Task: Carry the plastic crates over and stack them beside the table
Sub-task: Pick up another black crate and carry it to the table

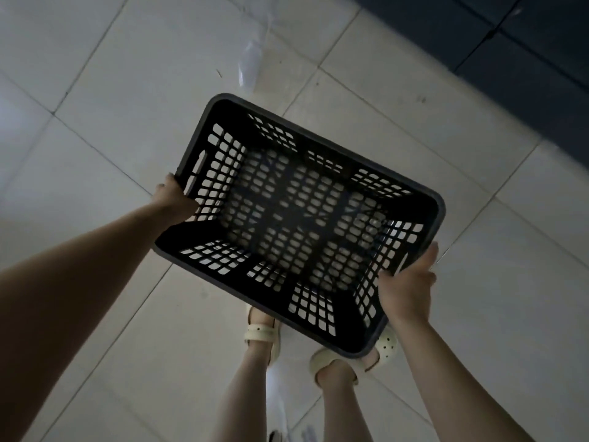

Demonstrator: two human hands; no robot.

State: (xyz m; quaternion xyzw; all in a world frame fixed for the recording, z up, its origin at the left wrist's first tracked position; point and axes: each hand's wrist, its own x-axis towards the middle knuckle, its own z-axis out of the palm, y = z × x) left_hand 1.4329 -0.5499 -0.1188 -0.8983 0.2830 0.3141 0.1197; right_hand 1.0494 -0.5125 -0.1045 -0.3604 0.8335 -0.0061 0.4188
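Black crate held off tiled floor, long axis running left hand to right hand. Both grips clamped on short-end rims. Bench out of view; placement heading unknown.

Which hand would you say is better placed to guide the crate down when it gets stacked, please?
Probably the right hand: it wraps the black crate at its near corner, thumb over the rim. The left hand only grips the far short end at arm's length. Both hold it, so neither can let go.

Bare tiled floor surrounds the crate; dark units far-right.
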